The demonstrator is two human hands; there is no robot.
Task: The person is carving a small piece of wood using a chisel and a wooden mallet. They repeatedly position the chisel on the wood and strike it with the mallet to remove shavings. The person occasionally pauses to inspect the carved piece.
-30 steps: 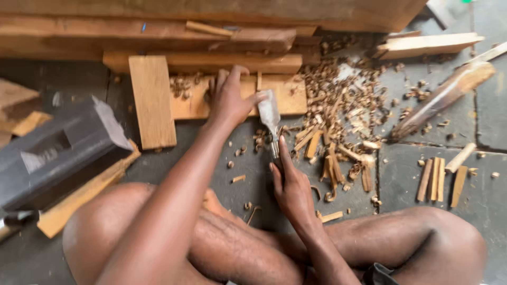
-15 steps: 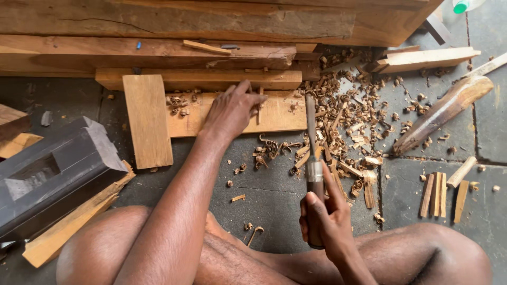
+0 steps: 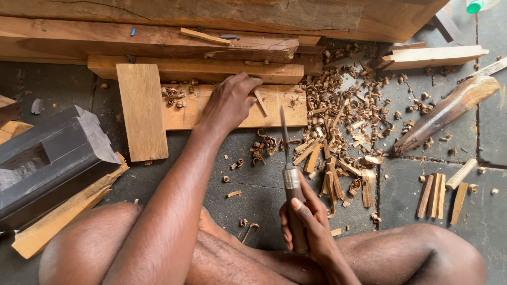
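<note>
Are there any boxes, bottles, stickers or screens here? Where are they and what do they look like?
Bottle: top right corner, on the stone floor, mostly cut off by the picture's edge; pale see-through body with a green cap.
Small blue mark: on the long wooden plank at top left; too tiny to tell if it is a sticker.
No boxes, signs or screens show; the rest is wood, shavings and a chisel in the right hand.

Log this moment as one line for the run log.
left hand: resting on flat wood board | right hand: gripping chisel, blade pointing away | around: wood shavings, dark wooden block
</note>
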